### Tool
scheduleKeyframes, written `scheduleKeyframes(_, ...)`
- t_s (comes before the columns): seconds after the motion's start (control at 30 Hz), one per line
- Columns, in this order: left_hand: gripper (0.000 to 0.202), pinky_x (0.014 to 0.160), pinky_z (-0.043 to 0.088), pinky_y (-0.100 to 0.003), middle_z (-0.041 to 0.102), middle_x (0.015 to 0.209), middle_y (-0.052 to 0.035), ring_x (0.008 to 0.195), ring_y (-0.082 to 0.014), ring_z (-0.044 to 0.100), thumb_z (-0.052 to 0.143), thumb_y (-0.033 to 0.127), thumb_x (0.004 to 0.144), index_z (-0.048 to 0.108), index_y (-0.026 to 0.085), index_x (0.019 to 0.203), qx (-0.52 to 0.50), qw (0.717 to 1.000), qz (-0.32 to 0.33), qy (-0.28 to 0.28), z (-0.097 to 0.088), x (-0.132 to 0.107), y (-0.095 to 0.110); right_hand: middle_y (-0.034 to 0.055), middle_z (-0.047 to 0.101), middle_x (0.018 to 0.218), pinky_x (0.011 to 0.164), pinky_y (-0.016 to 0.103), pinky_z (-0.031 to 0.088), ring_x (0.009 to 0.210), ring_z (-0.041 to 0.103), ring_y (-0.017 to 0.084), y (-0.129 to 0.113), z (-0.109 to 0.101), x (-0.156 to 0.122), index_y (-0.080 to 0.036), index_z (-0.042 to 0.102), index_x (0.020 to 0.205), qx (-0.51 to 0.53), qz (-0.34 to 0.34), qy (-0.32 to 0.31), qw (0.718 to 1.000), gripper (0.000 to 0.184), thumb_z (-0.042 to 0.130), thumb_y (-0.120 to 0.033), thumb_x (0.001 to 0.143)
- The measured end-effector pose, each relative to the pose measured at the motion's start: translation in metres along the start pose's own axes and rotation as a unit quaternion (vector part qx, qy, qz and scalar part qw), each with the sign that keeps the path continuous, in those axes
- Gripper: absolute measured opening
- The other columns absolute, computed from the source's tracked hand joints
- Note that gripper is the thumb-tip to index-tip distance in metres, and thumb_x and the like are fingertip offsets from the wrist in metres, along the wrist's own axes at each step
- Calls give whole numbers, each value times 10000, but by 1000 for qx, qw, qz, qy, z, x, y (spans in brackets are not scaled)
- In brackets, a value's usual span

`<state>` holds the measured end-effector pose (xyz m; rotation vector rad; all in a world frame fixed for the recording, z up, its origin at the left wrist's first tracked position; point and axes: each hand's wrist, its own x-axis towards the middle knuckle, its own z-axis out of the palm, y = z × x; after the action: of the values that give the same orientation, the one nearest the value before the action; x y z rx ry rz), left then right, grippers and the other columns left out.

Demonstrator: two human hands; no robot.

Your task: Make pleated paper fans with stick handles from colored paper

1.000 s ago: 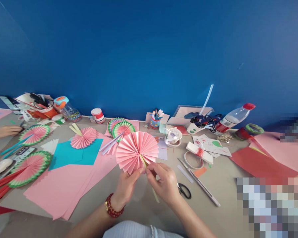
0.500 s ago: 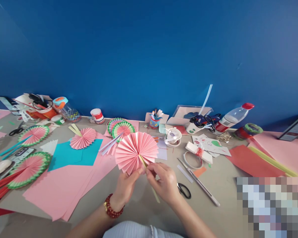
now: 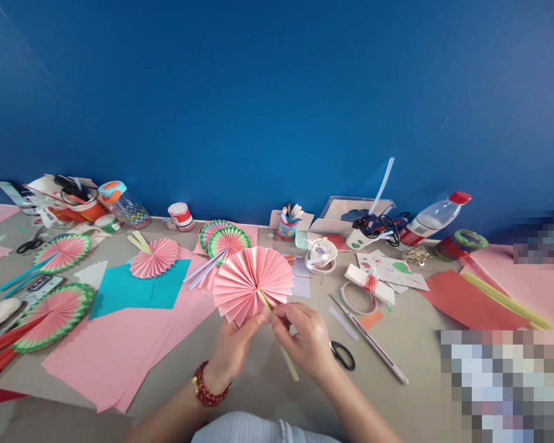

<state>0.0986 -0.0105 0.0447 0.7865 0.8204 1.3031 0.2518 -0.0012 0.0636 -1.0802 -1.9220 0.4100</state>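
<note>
The left hand is closed on the lower edge of the pink pleated fan, thumb on top, the other fingers mostly hidden. The right hand pinches a narrow yellow strip between thumb and bent forefinger. The fan is just beyond the hands at twelve o'clock; the strip runs from its centre toward five o'clock, its loose end below the right hand. The weak point is probably that pinch: a sideways tug could skew the strip or pull it off the pleats; whether it is glued I cannot tell. Too firm a left thumb could crease the folds. From the hands, scissors lie at four o'clock and a slim grey tool at three, where a swinging right wrist could knock them; tilting the fan forward could brush the green-edged fan at eleven
</note>
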Motion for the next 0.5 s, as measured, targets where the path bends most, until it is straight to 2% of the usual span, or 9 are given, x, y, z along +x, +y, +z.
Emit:
scheduleKeyframes(0.17,276,948,545,-410,757,1065,-75,1053,-291,683,746,297,795,746,190,1049,0,1000,-7,6,-1,0,-2,-9,617,614,579,227,429,558,568,129,0,-1,1,-205,621,786,-3,1,-5,1000,158,524,-133,887)
scheduleKeyframes(0.33,229,929,549,-385,765,1002,-46,1044,-274,682,759,303,781,761,217,993,6,1000,-5,29,1,0,0,9,637,675,597,232,447,599,585,137,1,-4,2,-205,622,862,27,5,-25,999,132,513,-172,928)
scheduleKeyframes(0.5,327,1007,505,-430,736,1146,-67,1146,-296,642,757,314,782,734,222,1095,-10,1000,-10,26,0,1,-3,8,629,701,609,236,458,616,578,136,1,-3,-1,-204,600,898,51,14,-43,998,45,557,-204,910)
